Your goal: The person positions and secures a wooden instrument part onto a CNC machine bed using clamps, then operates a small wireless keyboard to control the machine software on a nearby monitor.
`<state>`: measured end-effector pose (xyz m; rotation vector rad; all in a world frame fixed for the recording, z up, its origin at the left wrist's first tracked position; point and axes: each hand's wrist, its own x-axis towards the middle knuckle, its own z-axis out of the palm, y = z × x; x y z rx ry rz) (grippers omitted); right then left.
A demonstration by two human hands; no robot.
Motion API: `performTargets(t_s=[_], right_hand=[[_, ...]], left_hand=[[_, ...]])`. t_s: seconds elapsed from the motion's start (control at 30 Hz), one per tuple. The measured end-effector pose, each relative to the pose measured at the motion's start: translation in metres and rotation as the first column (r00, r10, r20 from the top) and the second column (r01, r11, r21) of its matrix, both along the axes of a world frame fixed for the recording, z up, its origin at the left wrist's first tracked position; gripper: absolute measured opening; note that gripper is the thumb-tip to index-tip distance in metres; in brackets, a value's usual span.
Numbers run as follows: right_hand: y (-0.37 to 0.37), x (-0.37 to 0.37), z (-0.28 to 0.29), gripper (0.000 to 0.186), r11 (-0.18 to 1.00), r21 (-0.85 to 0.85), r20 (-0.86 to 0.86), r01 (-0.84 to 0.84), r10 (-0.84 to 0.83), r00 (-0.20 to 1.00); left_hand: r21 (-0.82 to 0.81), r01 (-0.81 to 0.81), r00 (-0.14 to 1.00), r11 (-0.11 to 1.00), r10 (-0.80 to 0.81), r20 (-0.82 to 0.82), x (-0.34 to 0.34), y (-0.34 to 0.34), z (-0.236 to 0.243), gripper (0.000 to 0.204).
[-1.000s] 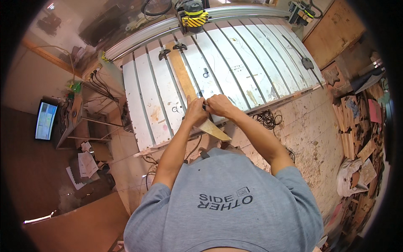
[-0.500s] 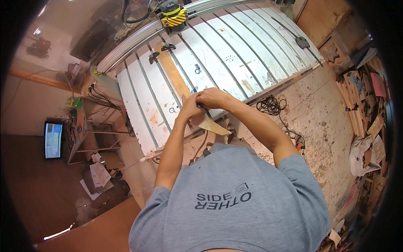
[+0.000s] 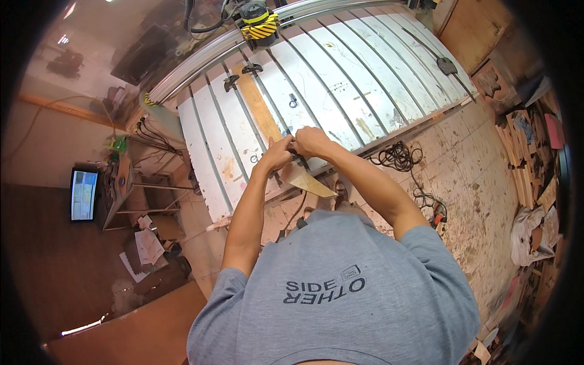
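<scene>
A long light-brown wooden board [image 3: 258, 109] lies along the slotted white machine bed [image 3: 347, 79], and its pointed near end juts past the bed's front edge. Two black clamps, a left one [image 3: 230, 83] and a right one [image 3: 252, 69], sit at its far end. My left hand [image 3: 278, 154] rests over the board near the bed's front edge, fingers bent and pressed together. Right beside it, my right hand [image 3: 311, 142] is closed in a fist at the board's right side. A small dark piece [image 3: 295, 149] shows under its fingers; its kind is unclear.
A machine head [image 3: 258, 23] with yellow-black stripes hangs on the rail at the back. A loose ring-shaped part [image 3: 293, 100] lies on the bed. Coiled black cable [image 3: 398, 156] is on the floor to the right. A lit monitor [image 3: 83, 194] stands left; wood scraps [image 3: 517, 146] pile right.
The whole view has shifted slightly, so the bed and board appear further right and a little lower. Both hands stay close together at the board's near end, with only small finger movement.
</scene>
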<state>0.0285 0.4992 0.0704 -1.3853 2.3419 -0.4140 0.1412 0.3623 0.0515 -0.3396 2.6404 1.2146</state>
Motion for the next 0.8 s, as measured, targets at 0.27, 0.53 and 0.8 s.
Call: performTargets(t_s=[0.27, 0.53, 0.8], right_hand=[[0.007, -0.015, 0.011, 0.018, 0.835, 0.047, -0.301, -0.549, 0.536, 0.789], [0.002, -0.011, 0.001, 0.020, 0.866, 0.037, -0.286, -0.498, 0.487, 0.825], [-0.005, 0.018, 0.012, 0.040, 0.946, 0.169, 0.344, 0.276, -0.319, 0.883]], left_hand=[[0.538, -0.281, 0.917, 0.795, 0.388, -0.094, 0.010, -0.022, -0.008, 0.069], [0.410, -0.453, 0.796, 0.792, 0.566, -0.213, 0.071, -0.033, 0.004, 0.059], [0.500, -0.608, 0.612, 0.617, 0.765, -0.200, 0.145, -0.025, -0.014, 0.049]])
